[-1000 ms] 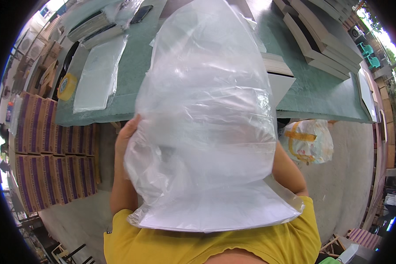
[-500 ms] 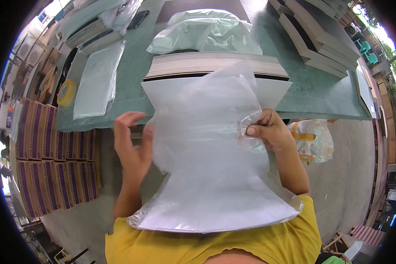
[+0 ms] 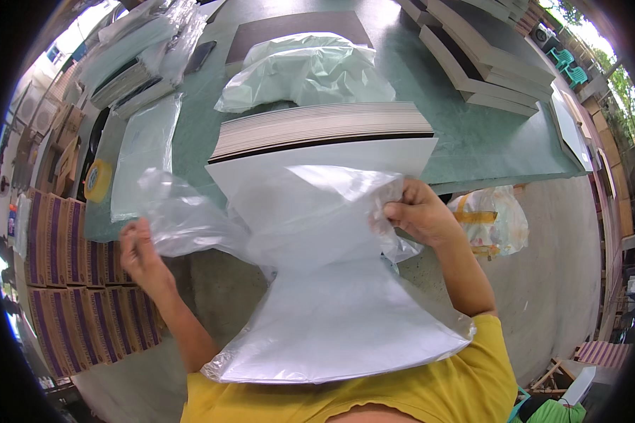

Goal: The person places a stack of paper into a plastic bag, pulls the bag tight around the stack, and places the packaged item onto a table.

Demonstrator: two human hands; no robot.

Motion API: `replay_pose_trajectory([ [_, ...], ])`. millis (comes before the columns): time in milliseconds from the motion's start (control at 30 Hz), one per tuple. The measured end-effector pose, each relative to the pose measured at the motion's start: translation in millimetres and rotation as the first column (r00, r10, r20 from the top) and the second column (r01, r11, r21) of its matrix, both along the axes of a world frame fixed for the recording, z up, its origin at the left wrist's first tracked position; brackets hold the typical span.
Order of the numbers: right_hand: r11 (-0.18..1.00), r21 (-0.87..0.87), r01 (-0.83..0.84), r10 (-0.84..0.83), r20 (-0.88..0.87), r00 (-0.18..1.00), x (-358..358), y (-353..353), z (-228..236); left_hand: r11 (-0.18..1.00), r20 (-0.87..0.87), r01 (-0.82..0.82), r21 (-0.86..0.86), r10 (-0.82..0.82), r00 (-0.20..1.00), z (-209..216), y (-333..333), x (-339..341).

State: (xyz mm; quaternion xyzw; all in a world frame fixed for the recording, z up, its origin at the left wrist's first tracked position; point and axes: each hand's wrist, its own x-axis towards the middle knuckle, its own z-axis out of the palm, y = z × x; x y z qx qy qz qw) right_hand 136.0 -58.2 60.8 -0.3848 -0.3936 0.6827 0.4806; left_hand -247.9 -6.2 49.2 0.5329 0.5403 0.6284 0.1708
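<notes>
At three o'clock the right hand [image 3: 426, 213] pinches the clear plastic bag [image 3: 309, 227]; at nine the left hand [image 3: 145, 259] meets its edge, I can't tell whether those blurred fingers grip

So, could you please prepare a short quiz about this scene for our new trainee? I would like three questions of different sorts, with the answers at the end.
1. True or false: the right hand pinches the clear plastic.
2. What colour is the tape roll near the left edge of the green table? A) red B) yellow C) blue
3. Fill in: the brown boxes are stacked on the ____ side of the picture.

Key: 1. True. 2. B, yellow. 3. Left.
</notes>
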Motion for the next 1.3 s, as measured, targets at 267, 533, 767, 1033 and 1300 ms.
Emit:
replay_pose_trajectory([
  [267, 0.975, 0.043, -0.217, 0.218, -0.011, 0.976, -43.0, 14.1, 26.0, 0.503, -0.098, 0.826, -0.253, -0.863, 0.496, 64.1, -38.1, 122.6],
  [533, 0.998, 0.042, -0.053, 0.064, -0.366, 0.928, -52.7, 18.7, -1.3, 0.655, -0.086, 0.708, -0.264, -0.747, 0.659, 31.7, -22.3, 141.3],
  [767, 1.0, 0.01, 0.01, -0.008, -0.214, 0.977, -42.8, 12.8, 9.8, 0.953, -0.373, -0.229, 0.2, 0.29, 0.881, 52.2, 15.4, 43.8],
  [1033, 0.586, 0.749, 0.31, -0.465, -0.003, 0.886, -48.5, 4.9, 84.1, 0.543, -0.104, 0.801, -0.254, -0.838, 0.535, 50.2, -33.0, 154.6],
  [1300, 0.723, 0.678, -0.133, 0.005, 0.187, 0.982, 2.5, 13.7, 58.4, 0.408, 0.03, 0.863, -0.299, -0.9, 0.436, 50.6, -25.1, 147.5],
])
